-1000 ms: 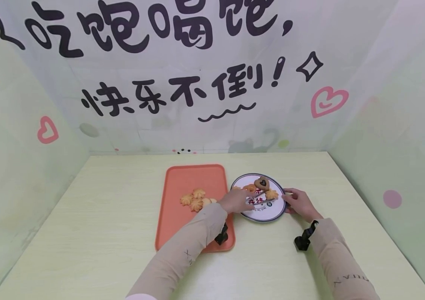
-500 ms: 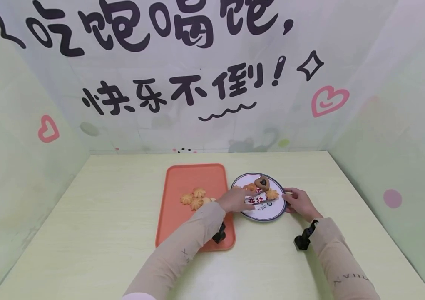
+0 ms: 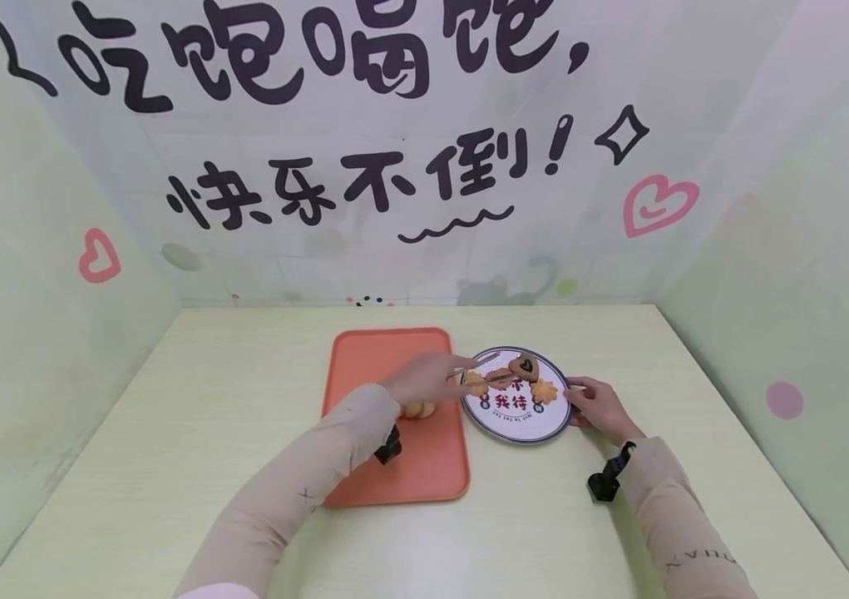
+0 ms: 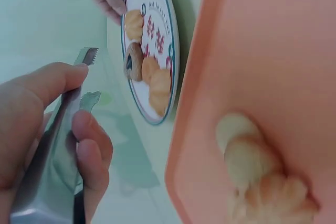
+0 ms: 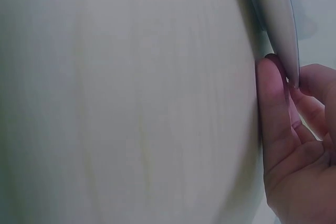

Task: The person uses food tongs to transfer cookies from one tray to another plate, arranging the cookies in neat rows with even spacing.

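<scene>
Head view: A person's two hands work over a pale worktop (image 3: 267, 374). One orange tray (image 3: 424, 470) lies just beside one round plate (image 3: 544, 426), the tray on the person's left. The left hand (image 3: 424, 378), above the tray, grips one pair of metal tongs (image 3: 488, 359) that reach over the plate's near side. The right hand (image 3: 599, 408) pinches the plate's outer rim, probably to steady it. Four cookies sit on the plate: two flower-shaped, one brown heart-shaped cookie (image 3: 525, 366) and one ring-shaped. The left arm hides part of the tray, so its cookies cannot all be counted here.

Left wrist view, turned sideways: The thumb lies along one arm of the tongs and the fingers along the other, a hold that seems meant to control the gap. The toothed tips stand apart with nothing between them. At least three cookies show on the tray, close together: two pale round cookies (image 4: 249, 161) and one flower-shaped cookie (image 4: 278, 200).

Right wrist view: The thumb is above the plate's rim and a finger below, close to the worktop, likely so the edge is held from both faces.
</scene>
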Available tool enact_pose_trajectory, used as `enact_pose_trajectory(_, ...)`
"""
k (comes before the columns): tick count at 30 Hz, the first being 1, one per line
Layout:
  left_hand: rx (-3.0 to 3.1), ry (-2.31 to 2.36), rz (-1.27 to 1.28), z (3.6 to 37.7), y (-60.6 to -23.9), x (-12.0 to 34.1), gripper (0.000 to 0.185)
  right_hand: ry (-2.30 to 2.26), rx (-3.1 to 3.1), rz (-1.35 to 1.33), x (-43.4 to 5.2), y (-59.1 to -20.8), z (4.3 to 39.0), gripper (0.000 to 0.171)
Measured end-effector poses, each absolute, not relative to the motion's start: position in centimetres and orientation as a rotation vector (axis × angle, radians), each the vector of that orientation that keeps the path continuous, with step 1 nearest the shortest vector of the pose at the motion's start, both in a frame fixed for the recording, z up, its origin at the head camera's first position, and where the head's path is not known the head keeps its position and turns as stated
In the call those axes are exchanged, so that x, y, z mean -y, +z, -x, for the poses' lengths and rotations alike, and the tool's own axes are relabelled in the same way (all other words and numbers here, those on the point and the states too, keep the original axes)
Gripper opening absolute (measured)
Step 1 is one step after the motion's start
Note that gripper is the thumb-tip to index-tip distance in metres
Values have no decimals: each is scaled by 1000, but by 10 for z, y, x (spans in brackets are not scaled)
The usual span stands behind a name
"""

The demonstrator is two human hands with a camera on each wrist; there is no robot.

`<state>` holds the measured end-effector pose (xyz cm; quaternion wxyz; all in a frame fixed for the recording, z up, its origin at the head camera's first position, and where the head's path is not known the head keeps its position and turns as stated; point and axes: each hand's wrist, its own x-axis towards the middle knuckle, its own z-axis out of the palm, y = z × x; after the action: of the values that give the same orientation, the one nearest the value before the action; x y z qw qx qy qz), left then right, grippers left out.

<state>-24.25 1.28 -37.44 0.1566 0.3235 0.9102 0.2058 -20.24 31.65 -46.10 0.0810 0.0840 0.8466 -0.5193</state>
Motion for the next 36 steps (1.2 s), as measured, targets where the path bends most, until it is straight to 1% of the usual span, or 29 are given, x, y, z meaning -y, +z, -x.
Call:
enact_pose_trajectory(4, -2609, 643, -934, 246, -367, 11, 53, -1561, -2530, -249, -317, -463, 203, 45)
enact_pose_trajectory(8, -2592, 742, -848, 247, -359, 33, 52, -1568, -2527, -239, -318, -466, 204, 46)
enact_pose_trajectory(14, -2588, 844, -794, 249, -359, 66, 56, -1558, -2539, -235, -318, -467, 205, 46)
enact_pose_trajectory(19, -2634, 863, -820, 249, -371, 96, 56, -1541, -2556, -246, -318, -468, 206, 46)
enact_pose_trajectory(21, -2641, 871, -787, 247, -378, 109, 57, -1539, -2555, -244, -318, -467, 206, 46)
enact_pose_trajectory(24, -2636, 897, -652, 242, -386, 125, 55, -1552, -2544, -232, -319, -467, 205, 47)
enact_pose_trajectory(28, -2633, 919, -534, 234, -398, 143, 53, -1556, -2534, -217, -320, -467, 206, 49)
enact_pose_trajectory(36, -2623, 910, -501, 220, -421, 165, 54, -1537, -2535, -232, -319, -467, 206, 48)
